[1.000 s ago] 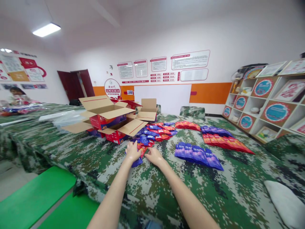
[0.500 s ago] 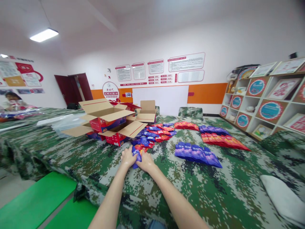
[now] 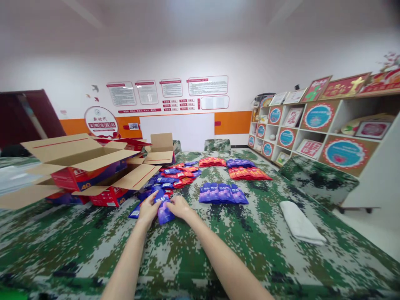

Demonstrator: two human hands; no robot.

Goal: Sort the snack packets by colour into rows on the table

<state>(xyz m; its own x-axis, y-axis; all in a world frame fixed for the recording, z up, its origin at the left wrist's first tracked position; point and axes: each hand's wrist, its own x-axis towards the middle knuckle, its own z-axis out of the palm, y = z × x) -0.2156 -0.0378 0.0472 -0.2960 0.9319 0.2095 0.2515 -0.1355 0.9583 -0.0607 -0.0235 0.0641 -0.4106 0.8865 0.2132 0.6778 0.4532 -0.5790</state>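
Note:
Both my hands hold a small stack of purple packets [image 3: 163,209] just above the camouflage cloth [image 3: 218,250]. My left hand [image 3: 149,209] grips the stack's left side with curled fingers. My right hand [image 3: 179,206] pinches its right side. Right behind them lies a loose pile of purple and red packets [image 3: 175,177]. A neat fanned row of purple packets [image 3: 223,193] lies to the right of my right hand.
Open cardboard boxes [image 3: 84,166] with raised flaps stand at the left. Farther back lie rows of red packets [image 3: 248,173] and purple packets [image 3: 239,162]. A folded white cloth [image 3: 300,225] lies at the right. Shelves [image 3: 315,129] line the right wall.
My hands have gathered purple packets from the pile's near edge and drawn them toward me. My head has turned right, shifting the boxes to the left of view.

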